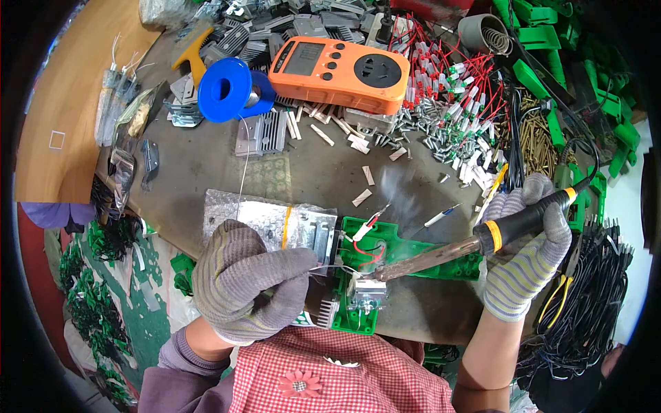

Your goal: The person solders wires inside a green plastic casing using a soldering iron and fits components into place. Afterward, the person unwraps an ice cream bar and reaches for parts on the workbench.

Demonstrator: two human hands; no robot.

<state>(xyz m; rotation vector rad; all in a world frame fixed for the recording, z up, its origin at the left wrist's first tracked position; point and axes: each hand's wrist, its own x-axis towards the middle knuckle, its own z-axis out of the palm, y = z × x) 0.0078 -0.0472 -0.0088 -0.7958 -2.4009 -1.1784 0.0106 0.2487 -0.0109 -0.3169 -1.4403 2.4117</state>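
Note:
My right hand (527, 251), in a striped grey work glove, grips the black handle of a soldering iron (441, 258). The iron's tip touches a small metal-and-white part (367, 292) on a green plastic housing (354, 320), and smoke hangs above. My left hand (255, 279), gloved too, pinches thin solder wire (334, 266) whose end reaches the iron's tip. From that hand the wire runs up to a blue spool (224, 89). A red wire (365, 256) loops inside the housing. Beside the left hand lies a bubble-wrap sheet (227, 206) with metal pieces on it.
Behind the work lie an orange meter (341, 72) with a socket, grey heat sinks (261, 134), red-wired indicator lamps (441, 82) and screws (441, 141). Green plastic parts (540, 38) and black cables (585, 296) crowd the right. The iron's cord (589, 151) trails upward right.

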